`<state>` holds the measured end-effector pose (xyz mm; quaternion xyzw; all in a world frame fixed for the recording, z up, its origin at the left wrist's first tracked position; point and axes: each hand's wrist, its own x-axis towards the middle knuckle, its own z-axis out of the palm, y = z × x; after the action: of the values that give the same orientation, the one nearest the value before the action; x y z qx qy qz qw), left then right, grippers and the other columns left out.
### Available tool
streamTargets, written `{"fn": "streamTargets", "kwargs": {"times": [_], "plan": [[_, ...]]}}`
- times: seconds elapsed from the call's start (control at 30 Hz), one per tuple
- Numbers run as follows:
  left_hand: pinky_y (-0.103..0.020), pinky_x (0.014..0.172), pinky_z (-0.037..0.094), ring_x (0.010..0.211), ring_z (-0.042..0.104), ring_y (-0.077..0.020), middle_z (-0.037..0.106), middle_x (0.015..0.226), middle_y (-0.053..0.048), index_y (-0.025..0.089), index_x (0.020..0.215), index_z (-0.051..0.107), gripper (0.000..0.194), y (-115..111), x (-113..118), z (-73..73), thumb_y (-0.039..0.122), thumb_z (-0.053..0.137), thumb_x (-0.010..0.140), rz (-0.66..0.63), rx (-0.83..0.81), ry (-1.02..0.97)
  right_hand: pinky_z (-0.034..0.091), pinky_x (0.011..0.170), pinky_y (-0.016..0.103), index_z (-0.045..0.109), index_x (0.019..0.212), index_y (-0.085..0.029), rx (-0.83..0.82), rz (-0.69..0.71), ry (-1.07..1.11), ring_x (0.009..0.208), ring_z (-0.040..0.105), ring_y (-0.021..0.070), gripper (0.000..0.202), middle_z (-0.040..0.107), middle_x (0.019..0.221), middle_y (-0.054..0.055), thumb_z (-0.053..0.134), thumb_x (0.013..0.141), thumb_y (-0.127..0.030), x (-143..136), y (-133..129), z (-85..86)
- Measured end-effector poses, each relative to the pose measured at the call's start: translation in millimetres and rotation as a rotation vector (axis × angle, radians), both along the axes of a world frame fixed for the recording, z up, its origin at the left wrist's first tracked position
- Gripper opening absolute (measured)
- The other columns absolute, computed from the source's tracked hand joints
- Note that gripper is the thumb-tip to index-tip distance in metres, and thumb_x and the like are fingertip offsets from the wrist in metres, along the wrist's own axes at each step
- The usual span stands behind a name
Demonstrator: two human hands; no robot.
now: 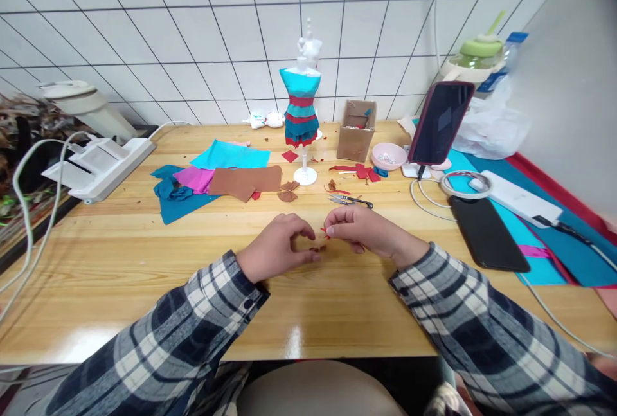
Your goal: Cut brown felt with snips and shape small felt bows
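My right hand (359,231) pinches a small piece of red crepe paper (326,233) between thumb and fingertips, just above the table. Facing it, my left hand (277,245) has its thumb and fingers apart in a curve, with nothing gripped. A small brown scrap (317,249) lies close to my left thumb tip; whether they touch is hard to tell. Beyond my right hand lie thread snips (351,200). A small white dress form (304,175) stands upright behind, dressed in tiers of turquoise, red and dark teal paper (302,110).
Brown paper (255,179), turquoise paper (231,154) and teal paper (183,209) lie back left. A cardboard box (355,139), pink bowl (389,164) and propped phone (441,121) stand back right. At right are a black phone (489,236), tape roll (466,186) and white power bank (520,197).
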<state>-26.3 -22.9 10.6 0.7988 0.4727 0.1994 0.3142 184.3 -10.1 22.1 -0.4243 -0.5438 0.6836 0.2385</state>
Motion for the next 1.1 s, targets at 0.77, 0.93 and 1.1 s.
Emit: {"fn": "streamTargets", "kwargs": {"times": [0.77, 0.93, 1.1], "plan": [[-0.028, 0.072, 0.047, 0.073, 0.063, -0.0162, 0.07, 0.076, -0.002, 0.02, 0.074, 0.069, 0.013, -4.4, 5.3, 7.6, 0.03, 0.064, 0.078, 0.191, 0.111, -0.134, 0.025, 0.049, 0.023, 0.071, 0.08, -0.018, 0.382, 0.005, -0.327, 0.049, 0.035, 0.0083, 0.021, 0.044, 0.051, -0.006, 0.063, 0.076, -0.038, -11.0, -3.6, -13.7], [-0.028, 0.071, 0.045, 0.071, 0.063, -0.0159, 0.07, 0.075, -0.002, 0.019, 0.074, 0.069, 0.014, -4.2, 5.0, 6.9, 0.03, 0.063, 0.079, 0.182, 0.158, -0.101, 0.025, 0.049, 0.023, 0.071, 0.083, -0.018, 0.403, -0.029, -0.353, 0.049, 0.035, 0.0085, 0.024, 0.044, 0.051, -0.006, 0.063, 0.076, -0.04, -9.8, -3.2, -12.5], [-0.029, 0.072, 0.043, 0.072, 0.062, -0.0165, 0.07, 0.075, -0.002, 0.02, 0.072, 0.069, 0.013, -5.0, 4.6, 6.3, 0.029, 0.063, 0.079, 0.145, 0.235, -0.025, 0.025, 0.048, 0.023, 0.069, 0.077, -0.018, 0.396, -0.037, -0.388, 0.047, 0.036, 0.0083, 0.022, 0.044, 0.049, -0.006, 0.063, 0.075, -0.039, -9.9, -3.0, -10.6]]}}
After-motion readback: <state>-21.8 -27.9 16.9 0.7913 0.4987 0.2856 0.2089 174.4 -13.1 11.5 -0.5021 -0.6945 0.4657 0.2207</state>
